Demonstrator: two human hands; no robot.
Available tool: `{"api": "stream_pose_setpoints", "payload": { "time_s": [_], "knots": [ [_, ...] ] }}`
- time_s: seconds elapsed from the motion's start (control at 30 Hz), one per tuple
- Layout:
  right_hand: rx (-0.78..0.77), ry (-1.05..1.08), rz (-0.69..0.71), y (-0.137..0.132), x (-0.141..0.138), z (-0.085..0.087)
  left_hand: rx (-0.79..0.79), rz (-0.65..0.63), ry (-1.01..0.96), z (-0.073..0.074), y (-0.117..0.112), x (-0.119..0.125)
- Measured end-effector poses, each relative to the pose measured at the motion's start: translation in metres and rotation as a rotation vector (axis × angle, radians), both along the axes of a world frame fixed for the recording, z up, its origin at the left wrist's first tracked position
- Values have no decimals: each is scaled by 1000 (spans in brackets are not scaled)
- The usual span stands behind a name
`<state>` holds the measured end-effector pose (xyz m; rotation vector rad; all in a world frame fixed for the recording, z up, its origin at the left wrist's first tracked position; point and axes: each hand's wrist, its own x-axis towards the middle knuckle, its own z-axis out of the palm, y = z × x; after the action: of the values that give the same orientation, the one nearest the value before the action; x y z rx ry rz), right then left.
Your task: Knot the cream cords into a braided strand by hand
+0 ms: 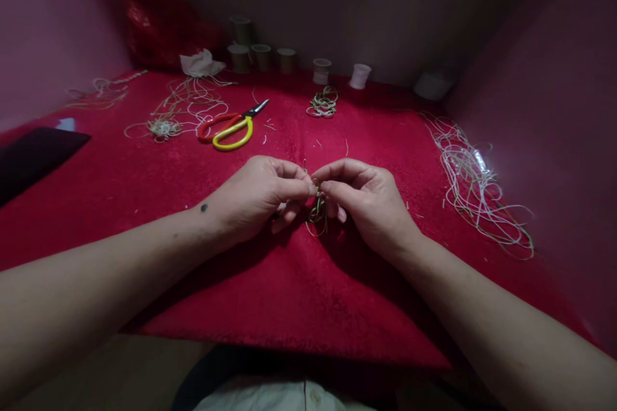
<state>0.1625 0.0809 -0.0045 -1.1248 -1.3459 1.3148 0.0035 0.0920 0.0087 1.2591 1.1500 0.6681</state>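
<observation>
My left hand (263,196) and my right hand (364,199) meet over the middle of a red cloth (270,282). Both pinch the top of a small bundle of green and pale thread (318,212) that hangs in loops between them, just above the cloth. The fingertips of both hands press together at the same spot on the thread.
Scissors (231,128) with red and yellow handles lie beyond my hands. A loose thread tangle (475,183) lies at the right, another tangle (178,112) at the far left, a small coil (322,104) at the back. Several spools (263,56) line the back wall. A dark flat object (33,154) sits at the left.
</observation>
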Motion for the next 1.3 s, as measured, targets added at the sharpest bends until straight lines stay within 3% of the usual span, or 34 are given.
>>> {"api": "stream_pose_setpoints", "payload": {
  "time_s": [0.17, 0.4, 0.6, 0.9, 1.1, 1.3],
  "knots": [
    [72, 26, 29, -1, -1, -3, 10, 3, 34, 1, -1, 0],
    [121, -34, -48, -3, -1, -3, -18, 19, -11, 1, -1, 1],
    [91, -7, -78, -4, 1, -1, -42, 49, -76, 0, 2, 0],
    [32, 10, 3, -4, 2, -1, -35, 43, -124, -1, 2, -2],
    [-31, 144, -10, -2, -1, -3, -40, 40, -110, 0, 2, -1],
    [-72, 89, 3, -2, -1, -2, -30, 26, -73, -1, 2, -2]
  ]
}}
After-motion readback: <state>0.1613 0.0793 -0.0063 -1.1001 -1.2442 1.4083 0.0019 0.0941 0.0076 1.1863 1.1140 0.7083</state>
